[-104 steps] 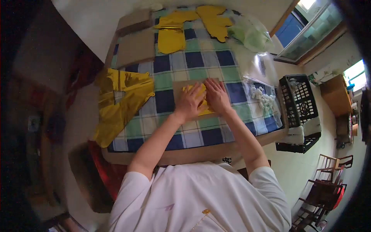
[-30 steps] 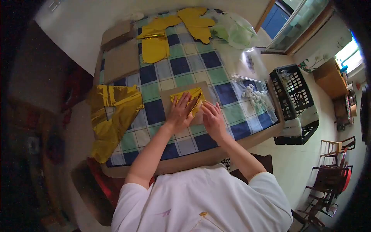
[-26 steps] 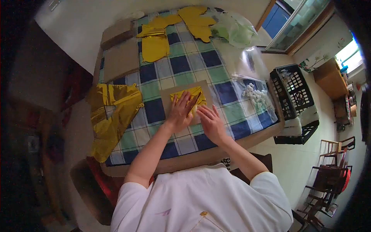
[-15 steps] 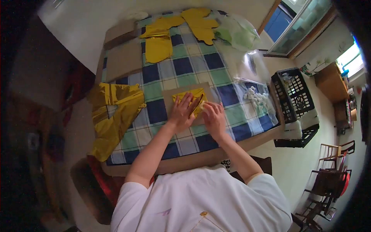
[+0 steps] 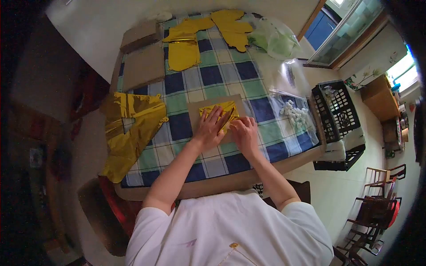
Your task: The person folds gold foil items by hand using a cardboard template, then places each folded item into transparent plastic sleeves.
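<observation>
A folded gold foil balloon (image 5: 227, 106) lies on a square of brown cardboard (image 5: 194, 112) near the front middle of the table. Across its left part my left hand (image 5: 207, 132) rests flat, fingers stretched out over the foil. My right hand (image 5: 245, 134) pinches the foil's right edge between thumb and fingers; its fingertips are partly hidden. Another flat gold foil balloon (image 5: 133, 137) hangs over the table's left edge. Toward the back lie two more gold foil shapes, one in the middle (image 5: 183, 55) and one to its right (image 5: 231, 30).
A checked cloth (image 5: 184, 84) covers the table. Cardboard sheets (image 5: 143, 66) lie at the back left. Along the right are a clear bag with green contents (image 5: 276, 40), clear plastic packaging (image 5: 288, 77) and small white pieces (image 5: 293, 113). Black crates (image 5: 339, 111) stand beside the table.
My right hand has closed in on the foil's right edge, its fingers curling more tightly. My left hand stays pressed in the same place.
</observation>
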A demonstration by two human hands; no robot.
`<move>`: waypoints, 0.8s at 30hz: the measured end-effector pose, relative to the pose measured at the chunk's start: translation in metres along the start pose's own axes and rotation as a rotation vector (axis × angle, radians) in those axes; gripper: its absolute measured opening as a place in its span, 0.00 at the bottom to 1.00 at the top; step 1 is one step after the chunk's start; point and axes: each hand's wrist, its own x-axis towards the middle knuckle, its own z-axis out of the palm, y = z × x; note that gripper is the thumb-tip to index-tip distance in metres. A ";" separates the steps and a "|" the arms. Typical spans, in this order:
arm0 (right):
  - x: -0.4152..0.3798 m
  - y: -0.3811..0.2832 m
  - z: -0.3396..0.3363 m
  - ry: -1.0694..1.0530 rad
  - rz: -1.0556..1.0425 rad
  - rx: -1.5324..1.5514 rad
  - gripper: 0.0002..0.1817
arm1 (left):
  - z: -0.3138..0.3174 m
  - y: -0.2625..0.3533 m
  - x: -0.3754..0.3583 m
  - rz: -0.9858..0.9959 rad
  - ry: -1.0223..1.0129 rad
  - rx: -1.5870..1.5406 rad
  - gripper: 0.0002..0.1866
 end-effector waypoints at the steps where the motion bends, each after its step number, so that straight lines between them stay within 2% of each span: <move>1: 0.003 -0.001 0.001 -0.007 0.042 -0.027 0.09 | 0.001 -0.001 0.000 -0.004 -0.001 -0.003 0.35; 7: 0.006 0.006 0.018 0.004 0.300 0.268 0.09 | 0.001 0.000 0.000 -0.001 -0.001 -0.005 0.35; 10: -0.005 0.002 0.007 -0.085 0.168 0.331 0.12 | 0.003 -0.002 -0.001 0.003 0.006 -0.006 0.35; 13: -0.013 0.000 0.008 -0.039 -0.046 0.210 0.16 | 0.009 -0.005 -0.002 0.015 0.019 0.008 0.35; 16: -0.018 0.002 0.010 -0.104 -0.132 0.125 0.18 | 0.010 -0.007 -0.002 0.021 0.022 0.004 0.33; 19: -0.021 0.001 0.016 -0.073 -0.145 0.036 0.17 | 0.006 -0.003 0.000 0.012 0.024 -0.004 0.31; 22: -0.022 0.003 0.011 -0.265 -0.111 -0.021 0.17 | -0.001 0.003 0.001 0.020 0.029 0.047 0.30; 24: -0.023 0.002 0.009 -0.196 -0.147 0.024 0.17 | -0.002 0.004 0.001 0.017 0.021 0.076 0.29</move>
